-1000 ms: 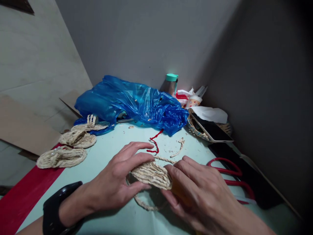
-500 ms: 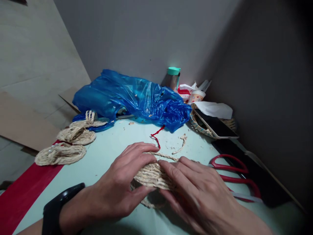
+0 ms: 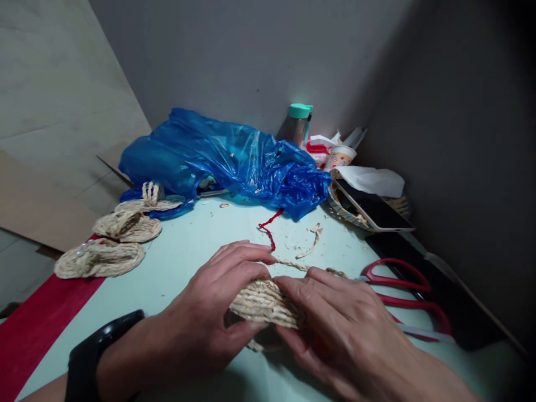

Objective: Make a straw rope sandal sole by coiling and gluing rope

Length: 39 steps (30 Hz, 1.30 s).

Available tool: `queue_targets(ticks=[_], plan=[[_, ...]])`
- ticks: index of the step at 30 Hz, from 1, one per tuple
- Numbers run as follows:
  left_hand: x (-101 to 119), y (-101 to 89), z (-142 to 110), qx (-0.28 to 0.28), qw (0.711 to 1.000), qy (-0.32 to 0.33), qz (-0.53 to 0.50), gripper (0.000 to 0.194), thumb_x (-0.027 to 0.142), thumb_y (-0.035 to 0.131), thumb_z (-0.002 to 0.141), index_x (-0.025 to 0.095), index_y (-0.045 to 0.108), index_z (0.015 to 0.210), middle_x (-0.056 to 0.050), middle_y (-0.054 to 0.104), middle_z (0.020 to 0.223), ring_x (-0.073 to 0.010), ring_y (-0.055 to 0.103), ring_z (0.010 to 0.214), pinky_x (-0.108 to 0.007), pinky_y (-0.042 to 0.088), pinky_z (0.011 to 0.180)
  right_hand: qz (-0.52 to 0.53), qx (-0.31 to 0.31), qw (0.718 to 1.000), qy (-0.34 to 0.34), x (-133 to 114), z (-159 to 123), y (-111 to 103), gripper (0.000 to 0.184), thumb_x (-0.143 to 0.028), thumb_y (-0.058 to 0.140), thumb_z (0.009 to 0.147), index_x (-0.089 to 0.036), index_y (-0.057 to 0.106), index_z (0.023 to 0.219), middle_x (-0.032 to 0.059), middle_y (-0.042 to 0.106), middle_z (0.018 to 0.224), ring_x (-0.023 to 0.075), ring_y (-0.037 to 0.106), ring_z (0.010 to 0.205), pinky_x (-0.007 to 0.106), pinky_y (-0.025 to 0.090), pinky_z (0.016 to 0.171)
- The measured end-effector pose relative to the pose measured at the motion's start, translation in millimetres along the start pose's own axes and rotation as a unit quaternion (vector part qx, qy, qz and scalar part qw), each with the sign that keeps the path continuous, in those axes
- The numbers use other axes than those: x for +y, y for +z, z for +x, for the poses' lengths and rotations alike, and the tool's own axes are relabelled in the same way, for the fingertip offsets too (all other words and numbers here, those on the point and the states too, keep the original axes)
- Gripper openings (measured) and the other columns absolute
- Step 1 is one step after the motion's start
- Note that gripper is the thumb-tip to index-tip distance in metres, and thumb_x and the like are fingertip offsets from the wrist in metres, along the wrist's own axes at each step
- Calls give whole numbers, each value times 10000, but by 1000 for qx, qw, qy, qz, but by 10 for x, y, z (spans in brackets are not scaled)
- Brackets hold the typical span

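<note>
Between my two hands is a small woven straw slipper (image 3: 264, 304), its coiled rope rows facing me. My left hand (image 3: 226, 301) grips its left end, thumb below and fingers over the top. From the right, my right hand (image 3: 335, 318) pinches the other end, fingers on top and thumb underneath. A twisted straw cord (image 3: 293, 264) runs behind the piece toward the right fingers, and a loop of cord (image 3: 255, 346) shows below. Part of the slipper is covered by both hands.
Straw slippers (image 3: 100, 258) lie at the left. Behind are a blue plastic bag (image 3: 226, 156), red yarn (image 3: 268, 226) and a straw scrap (image 3: 312, 240). Red-handled scissors (image 3: 419, 304) lie by my right hand, near a basket with a phone (image 3: 377, 209). A bottle (image 3: 298, 125) and paper cup (image 3: 341, 157) stand behind.
Both hands keep their hold on the straw slipper, with only slight shifts of the fingers. The camera view has moved a little.
</note>
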<state>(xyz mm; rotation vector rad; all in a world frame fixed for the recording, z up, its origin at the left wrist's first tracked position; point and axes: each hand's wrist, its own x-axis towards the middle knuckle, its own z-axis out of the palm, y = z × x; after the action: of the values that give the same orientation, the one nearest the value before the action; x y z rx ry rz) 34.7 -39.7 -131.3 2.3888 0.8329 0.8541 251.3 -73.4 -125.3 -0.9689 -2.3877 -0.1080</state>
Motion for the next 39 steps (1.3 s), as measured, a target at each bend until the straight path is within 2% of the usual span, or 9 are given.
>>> queue_targets(ticks=[10, 23, 25, 28, 30, 32, 34, 36, 39], plan=[[-16, 0, -17, 21, 999, 30, 6, 366, 118, 669, 784, 150, 573, 1135, -120, 637, 1246, -245, 523, 1242, -424, 343, 1133, 12, -8, 1000, -3, 1, 16, 5, 254, -277, 394, 1030, -128, 591, 1093, 65, 712, 949, 219, 635, 790, 353, 479, 553], [-39, 18, -21, 26, 998, 46, 17, 384, 124, 661, 799, 161, 566, 1170, -111, 654, 1223, -248, 538, 1235, -465, 334, 1145, 22, -29, 999, 12, 14, 15, 8, 242, -280, 434, 1016, -135, 587, 1134, 47, 707, 956, 209, 620, 785, 336, 485, 574], [-36, 11, -20, 19, 999, 26, 1, 402, 138, 676, 805, 185, 555, 1186, -122, 617, 1291, -271, 513, 1265, -470, 369, 1115, 16, -21, 1000, 15, 30, 27, 6, 227, -267, 460, 1003, -130, 578, 1140, 55, 700, 967, 208, 613, 782, 335, 484, 581], [-32, -29, -22, 4, 993, -89, -74, 664, 210, 787, 732, 273, 489, 1322, -107, 526, 1415, -321, 451, 1323, -486, 369, 1107, 14, -16, 1000, 21, 57, 35, 5, 218, -240, 495, 976, -119, 564, 1144, 56, 679, 901, 206, 598, 754, 331, 472, 574], [-33, -71, -18, 28, 969, -177, -167, 816, 248, 829, 695, 346, 423, 1396, -82, 501, 1443, -333, 426, 1348, -488, 330, 1130, 12, -17, 999, 28, 70, 28, 4, 236, -240, 496, 971, -119, 551, 1166, 55, 671, 888, 209, 598, 765, 333, 467, 582], [-26, -112, -1, 62, 928, -234, -285, 771, 259, 809, 723, 353, 431, 1388, -79, 550, 1382, -322, 470, 1315, -457, 358, 1107, 5, -11, 1000, 26, 74, 14, 6, 279, -254, 491, 977, -118, 525, 1219, 65, 678, 949, 215, 605, 820, 338, 470, 615], [5, -137, 30, 73, 871, -272, -403, 693, 264, 783, 745, 304, 464, 1358, -97, 617, 1259, -313, 562, 1209, -416, 446, 1011, 2, 7, 1000, 21, 73, 2, 9, 329, -255, 501, 977, -104, 493, 1270, 76, 674, 1002, 212, 602, 858, 329, 461, 633], [71, -130, 64, 63, 808, -312, -495, 686, 260, 780, 734, 263, 478, 1351, -110, 649, 1188, -308, 630, 1100, -384, 501, 911, 18, 19, 999, 23, 69, -1, 16, 358, -242, 536, 960, -94, 480, 1280, 65, 657, 954, 194, 588, 829, 296, 426, 590], [199, -61, 95, 61, 736, -367, -566, 693, 208, 756, 745, 243, 464, 1373, -115, 679, 1166, -293, 673, 1026, -380, 502, 905, 50, 28, 997, 43, 62, 11, 36, 244, -239, 565, 942, -134, 526, 1159, 13, 591, 804, 161, 544, 722, 262, 354, 522]])
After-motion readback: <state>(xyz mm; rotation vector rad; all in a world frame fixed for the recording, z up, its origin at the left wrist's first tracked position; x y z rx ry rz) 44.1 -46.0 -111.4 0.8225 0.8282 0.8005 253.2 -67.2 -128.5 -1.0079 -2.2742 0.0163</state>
